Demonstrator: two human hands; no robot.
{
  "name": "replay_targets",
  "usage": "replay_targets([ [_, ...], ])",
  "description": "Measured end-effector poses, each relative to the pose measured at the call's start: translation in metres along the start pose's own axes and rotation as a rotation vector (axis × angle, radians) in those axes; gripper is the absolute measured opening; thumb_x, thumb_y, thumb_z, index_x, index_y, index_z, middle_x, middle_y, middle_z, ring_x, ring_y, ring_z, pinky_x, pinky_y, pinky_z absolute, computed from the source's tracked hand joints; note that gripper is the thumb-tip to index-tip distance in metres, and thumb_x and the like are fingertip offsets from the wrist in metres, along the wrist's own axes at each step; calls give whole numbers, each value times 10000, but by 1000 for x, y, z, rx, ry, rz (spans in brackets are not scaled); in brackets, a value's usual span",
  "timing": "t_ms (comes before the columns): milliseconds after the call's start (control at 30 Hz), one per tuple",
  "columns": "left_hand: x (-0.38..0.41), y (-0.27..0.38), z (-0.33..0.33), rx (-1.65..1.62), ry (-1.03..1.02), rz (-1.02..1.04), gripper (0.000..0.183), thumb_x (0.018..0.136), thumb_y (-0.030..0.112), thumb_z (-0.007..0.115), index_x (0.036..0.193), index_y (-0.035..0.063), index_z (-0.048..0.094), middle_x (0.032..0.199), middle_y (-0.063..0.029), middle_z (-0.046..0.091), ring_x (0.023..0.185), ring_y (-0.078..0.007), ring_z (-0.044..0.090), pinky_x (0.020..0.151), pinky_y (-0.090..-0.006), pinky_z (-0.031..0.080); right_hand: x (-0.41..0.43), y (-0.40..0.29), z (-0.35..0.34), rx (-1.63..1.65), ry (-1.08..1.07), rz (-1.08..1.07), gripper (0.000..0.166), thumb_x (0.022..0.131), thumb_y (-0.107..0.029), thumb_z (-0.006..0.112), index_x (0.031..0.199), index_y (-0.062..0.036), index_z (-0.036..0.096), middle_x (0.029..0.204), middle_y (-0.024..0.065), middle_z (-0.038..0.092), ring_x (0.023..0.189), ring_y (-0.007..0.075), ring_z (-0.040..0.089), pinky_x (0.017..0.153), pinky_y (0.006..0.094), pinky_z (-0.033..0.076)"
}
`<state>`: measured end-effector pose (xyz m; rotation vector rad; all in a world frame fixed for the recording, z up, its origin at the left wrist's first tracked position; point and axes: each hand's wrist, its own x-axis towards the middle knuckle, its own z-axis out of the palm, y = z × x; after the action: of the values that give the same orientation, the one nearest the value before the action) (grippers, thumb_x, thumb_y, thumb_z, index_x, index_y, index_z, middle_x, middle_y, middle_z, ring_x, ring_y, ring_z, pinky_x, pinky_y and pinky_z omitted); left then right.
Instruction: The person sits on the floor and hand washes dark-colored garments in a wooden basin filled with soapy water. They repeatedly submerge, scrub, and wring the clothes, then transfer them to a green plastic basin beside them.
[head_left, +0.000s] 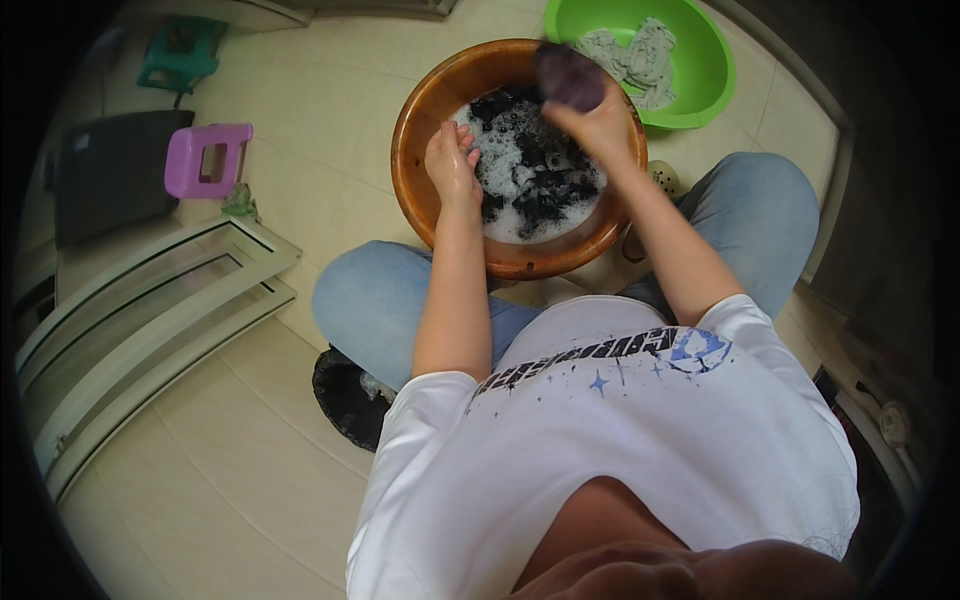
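Note:
A round brown basin (417, 172) stands on the floor between my knees. Black cloth (551, 195) lies in its foamy water (502, 166). Over the basin's left side is my left hand (452, 163), wet, palm turned inward, fingers loosely curled and apart, with nothing in it. My right hand (600, 124) is raised at the basin's far right rim and grips a dark purple bundle (568, 77). Motion blurs this bundle, which looks like cloth. Beyond that rim sits a green plastic basin (711, 71) with pale patterned cloth (651, 64) inside.
To the left are a purple plastic stool (180, 163), a teal stool (166, 54) and a dark box-like object (112, 172). Sliding-door frames (169, 322) run along the lower left. A bin with a black liner (341, 401) stands beside my left leg.

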<state>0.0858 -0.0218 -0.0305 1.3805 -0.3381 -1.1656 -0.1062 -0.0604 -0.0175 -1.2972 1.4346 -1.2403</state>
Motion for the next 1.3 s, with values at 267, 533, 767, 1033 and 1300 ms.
replay_targets([
  [267,29,-66,-43,1169,-22,59,616,721,292,696,1261,91,479,1232,-220,489,1120,-363,480,942,-398,404,23,-2,-28,706,-65,514,299,825,-122,623,1049,57,540,899,120,637,757,183,642,621,256,531],
  [533,29,-100,-55,1311,-163,-281,791,681,168,725,1352,19,331,1224,-204,517,1091,-334,532,878,-360,460,18,-22,-47,565,-126,451,201,862,-106,572,1020,18,558,832,62,637,619,85,567,531,200,484],
  [767,18,-38,-29,492,-289,-328,594,673,86,594,1249,3,479,969,-125,599,688,-202,572,519,-332,447,10,28,-32,320,-277,483,103,842,-115,564,899,-32,587,752,24,628,551,68,549,466,200,455],
  [1033,-54,84,14,100,-577,-104,301,661,-62,516,949,-26,595,835,-66,617,736,-150,586,706,-248,484,-27,59,-1,-370,-609,66,654,661,-70,660,1275,-147,448,1037,150,554,892,273,581,821,348,477],
  [1300,-111,139,41,-34,-628,103,317,649,-82,511,953,-37,585,848,-90,621,745,-152,594,706,-241,484,-30,63,15,-355,-522,-46,374,802,-221,578,1107,-5,560,1044,218,581,1029,338,545,878,389,420],
])
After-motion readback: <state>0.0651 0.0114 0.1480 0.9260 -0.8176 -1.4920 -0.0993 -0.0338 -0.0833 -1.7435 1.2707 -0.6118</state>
